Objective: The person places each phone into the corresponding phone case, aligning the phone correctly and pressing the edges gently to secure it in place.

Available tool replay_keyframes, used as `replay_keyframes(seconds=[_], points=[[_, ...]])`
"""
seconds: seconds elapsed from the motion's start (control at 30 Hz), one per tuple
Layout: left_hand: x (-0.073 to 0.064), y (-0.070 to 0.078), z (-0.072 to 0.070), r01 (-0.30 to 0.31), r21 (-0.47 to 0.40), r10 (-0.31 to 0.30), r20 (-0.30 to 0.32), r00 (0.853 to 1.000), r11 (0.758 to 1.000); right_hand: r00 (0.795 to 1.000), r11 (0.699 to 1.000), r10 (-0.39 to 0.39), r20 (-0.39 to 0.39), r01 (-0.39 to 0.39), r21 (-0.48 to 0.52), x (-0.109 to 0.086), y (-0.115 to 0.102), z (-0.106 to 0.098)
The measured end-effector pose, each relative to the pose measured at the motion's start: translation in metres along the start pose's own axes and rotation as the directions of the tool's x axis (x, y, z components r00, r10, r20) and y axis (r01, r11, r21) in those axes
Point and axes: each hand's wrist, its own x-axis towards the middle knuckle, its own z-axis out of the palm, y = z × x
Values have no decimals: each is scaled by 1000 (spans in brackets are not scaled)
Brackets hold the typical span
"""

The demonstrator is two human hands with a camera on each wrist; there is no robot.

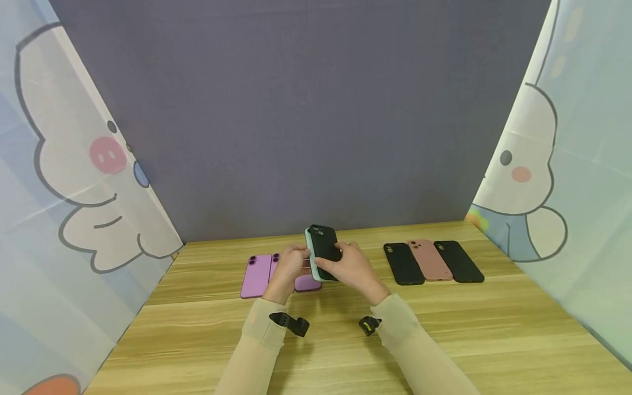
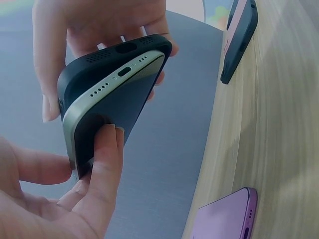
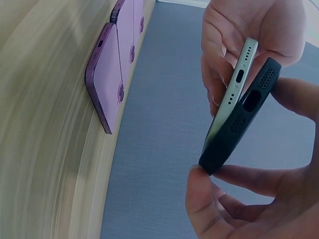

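My left hand (image 1: 290, 270) pinches a mint-green phone (image 2: 132, 94) by its edge, thumb and fingers on the lower part, with the dark screen facing the left wrist camera. My right hand (image 1: 357, 270) grips a black phone case (image 1: 326, 249) by its sides. The case lies against the back of the phone, above the table. At the bottom end the two stand at an angle, and the phone's port edge (image 3: 240, 75) sits outside the case's bottom rim (image 3: 244, 112). Whether the far end of the phone is inside the case cannot be told.
On the wooden table (image 1: 197, 329), purple phones (image 1: 255, 277) lie in a row at the left, partly behind my left hand. A black case (image 1: 404, 264), a pink case (image 1: 429, 260) and another black case (image 1: 459, 262) lie side by side at the right. A grey cloth (image 1: 316, 120) hangs behind.
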Motion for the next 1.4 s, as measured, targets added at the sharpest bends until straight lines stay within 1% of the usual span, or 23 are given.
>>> replay_keyframes(seconds=[0.27,0.53,0.93,1.13,1.23,1.33,1.4], points=[[0,0,0,6,-13,-6,-11,1000,1000,1000,1000,-13,-12,13,-19,1,1,2],[-1,1,0,6,-7,-7,-16,1000,1000,1000,1000,-19,-16,18,-26,2,1,3],[-2,3,-1,13,-28,-13,-11,1000,1000,999,999,-31,-33,32,40,8,8,-2],[-3,4,0,15,-32,-15,-7,1000,999,997,997,-37,-62,41,66,12,16,-4],[-2,3,0,15,-45,-15,-2,1000,999,998,995,-20,-67,27,101,14,18,-7],[0,3,0,8,-63,-7,5,1000,998,998,984,13,-55,-3,179,16,20,-9],[1,2,0,2,-74,-2,11,1000,997,998,970,38,-45,-26,240,17,21,-11]])
